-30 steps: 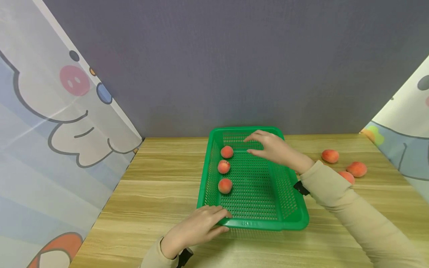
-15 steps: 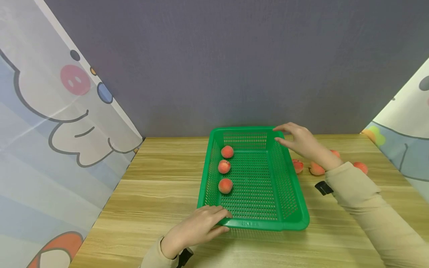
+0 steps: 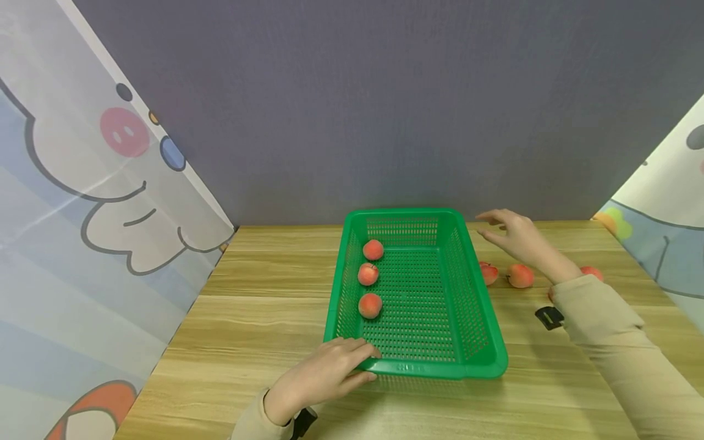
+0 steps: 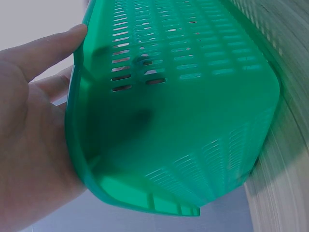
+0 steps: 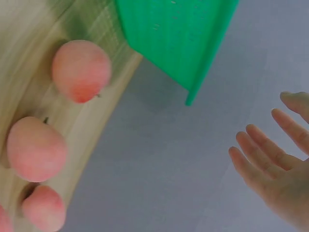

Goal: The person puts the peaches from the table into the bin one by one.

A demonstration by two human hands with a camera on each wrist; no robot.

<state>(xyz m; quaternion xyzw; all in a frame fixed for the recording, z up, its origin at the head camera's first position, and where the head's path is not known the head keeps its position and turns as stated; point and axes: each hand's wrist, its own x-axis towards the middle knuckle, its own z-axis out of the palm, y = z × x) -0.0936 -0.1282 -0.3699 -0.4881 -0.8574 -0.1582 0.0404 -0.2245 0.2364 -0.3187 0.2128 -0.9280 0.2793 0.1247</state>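
Green basket point(image 3: 415, 305), three reddish fruits point(image 3: 368, 274) inside, left hand point(image 3: 324, 373) clamped on its rim point(image 3: 418, 368), right hand point(image 3: 517, 235) beside it, fingers point(image 5: 247, 169) parted

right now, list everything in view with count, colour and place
basket: one, green, on the table
fruits inside: three, orange-red, along the basket's left side
fruits outside: at least four, reddish, right of basket
table: one, wood-patterned, below
backdrop: one, grey, behind the table
cartoon sheets: two, pale, left and right
wrist devices: two, black, one per wrist
sleeves: two, beige, both arms
left hand: one, gripping basket's near rim
right hand: one, right of the basket, empty
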